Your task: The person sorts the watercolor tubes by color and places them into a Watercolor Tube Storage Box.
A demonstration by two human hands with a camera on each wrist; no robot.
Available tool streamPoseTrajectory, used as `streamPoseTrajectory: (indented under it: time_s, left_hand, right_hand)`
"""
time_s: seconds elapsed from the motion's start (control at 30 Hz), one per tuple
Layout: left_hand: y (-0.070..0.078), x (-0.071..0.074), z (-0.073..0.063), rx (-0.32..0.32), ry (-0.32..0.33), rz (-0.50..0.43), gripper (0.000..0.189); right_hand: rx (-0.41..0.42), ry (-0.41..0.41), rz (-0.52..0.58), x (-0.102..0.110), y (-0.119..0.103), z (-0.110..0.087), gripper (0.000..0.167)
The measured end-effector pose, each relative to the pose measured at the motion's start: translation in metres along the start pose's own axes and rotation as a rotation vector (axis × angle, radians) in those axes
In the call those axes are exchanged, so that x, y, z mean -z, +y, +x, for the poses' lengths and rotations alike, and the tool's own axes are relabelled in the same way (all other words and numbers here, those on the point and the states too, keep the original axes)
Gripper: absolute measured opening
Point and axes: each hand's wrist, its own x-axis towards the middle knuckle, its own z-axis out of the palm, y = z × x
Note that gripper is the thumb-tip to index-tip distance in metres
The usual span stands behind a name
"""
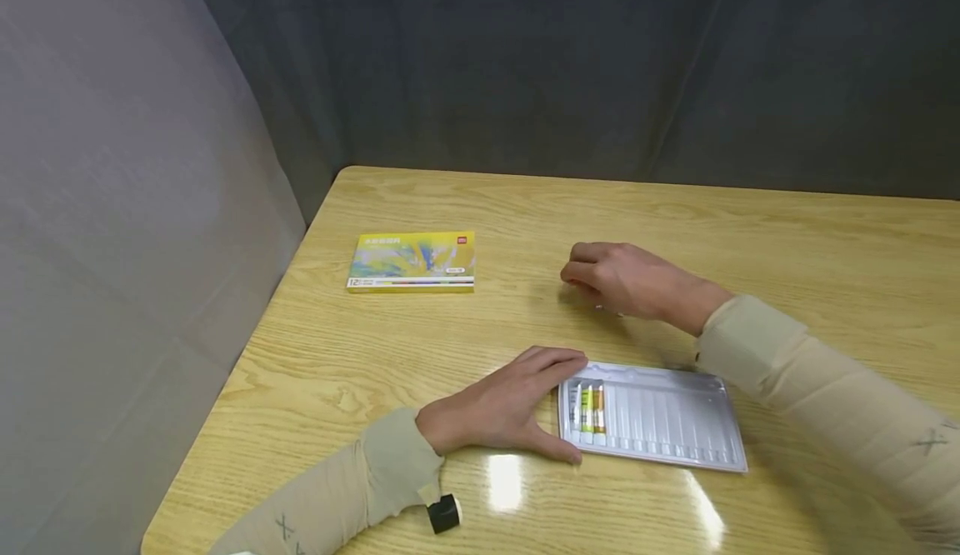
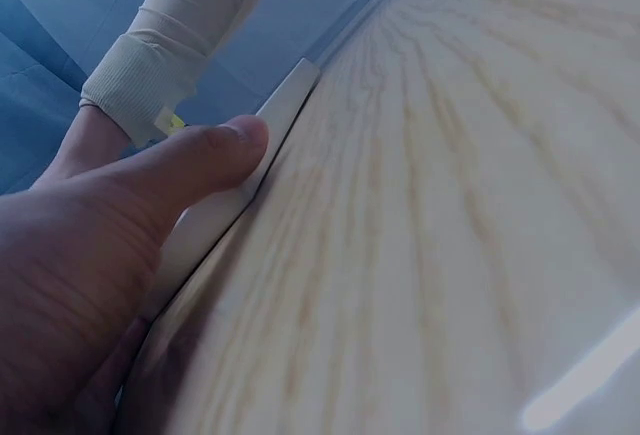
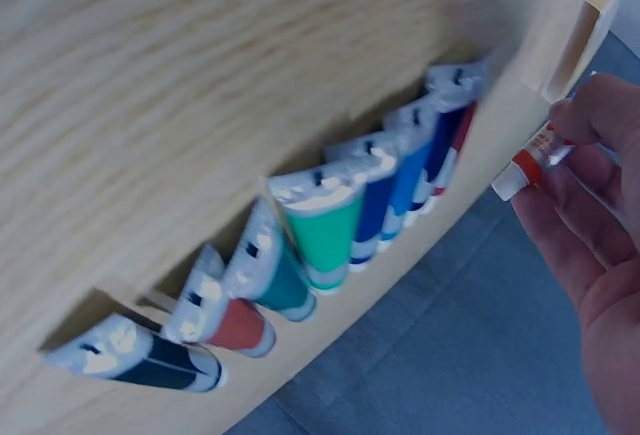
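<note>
My left hand grips the left end of a clear plastic tray, thumb along its near edge and fingers at its far corner. Three paint tubes, white, yellow and orange-brown, stand side by side in the tray's leftmost slots. Beyond the tray, my right hand pinches a small paint tube with an orange-red band and white cap, held over the table. In the right wrist view, a row of several paint tubes in greens, blues and reds lies on the wood; the head view hardly shows them.
A flat yellow paint box lies at the back left of the wooden table. Dark cloth hangs behind the far edge, grey cloth on the left. A black object sits by the left cuff.
</note>
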Motion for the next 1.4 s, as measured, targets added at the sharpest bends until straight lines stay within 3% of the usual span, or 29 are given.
streamPoseTrajectory:
  time_s: [0.23,0.53,1.13,1.4]
  left_hand:
    - [0.0,0.0,0.0,0.001,0.002,0.0,0.109]
    - [0.001,0.0,0.0,0.009,-0.007,-0.016,0.109]
    - [0.0,-0.002,0.002,0.012,0.002,0.007,0.111]
    - [0.002,-0.001,0.001,0.028,-0.003,0.004,0.111]
  right_hand:
    - [-0.051,0.015,0.066,0.014,-0.007,-0.005,0.034]
    - [-0.099,0.044,0.098,0.019,-0.017,-0.02,0.039]
    - [-0.362,0.139,0.322,0.03,-0.049,-0.052,0.032]
    - [-0.568,0.074,0.463,0.035,-0.065,-0.067,0.027]
